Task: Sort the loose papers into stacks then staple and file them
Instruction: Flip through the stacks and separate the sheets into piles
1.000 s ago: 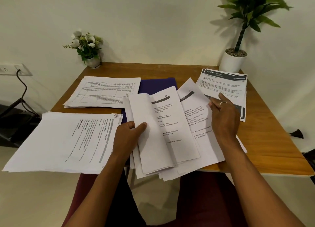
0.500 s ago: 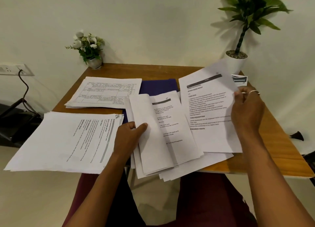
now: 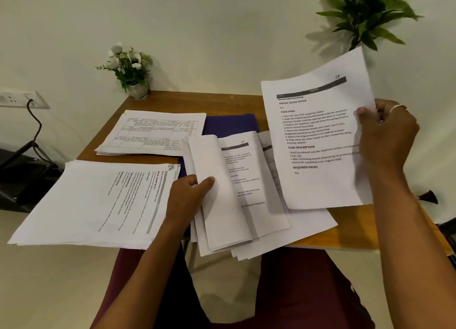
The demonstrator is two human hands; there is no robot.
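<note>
Right hand point(image 3: 387, 136) pinches a printed sheet point(image 3: 318, 141) by its edge, holding it up above the right side of the table point(image 3: 222, 101). Left hand point(image 3: 187, 198) grips folded-back pages of a loose pile point(image 3: 249, 195) overhanging the table's near edge.

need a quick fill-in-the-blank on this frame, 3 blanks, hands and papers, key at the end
1. The right hand holds up one sheet whose top heading reads INITIAL SCENE ___.
2. The left hand grips the middle pile with its ___ on top of the paper.
3. The white flowers stand at the far ___ corner of the table.
Missing words: SETUP; thumb; left.
</note>
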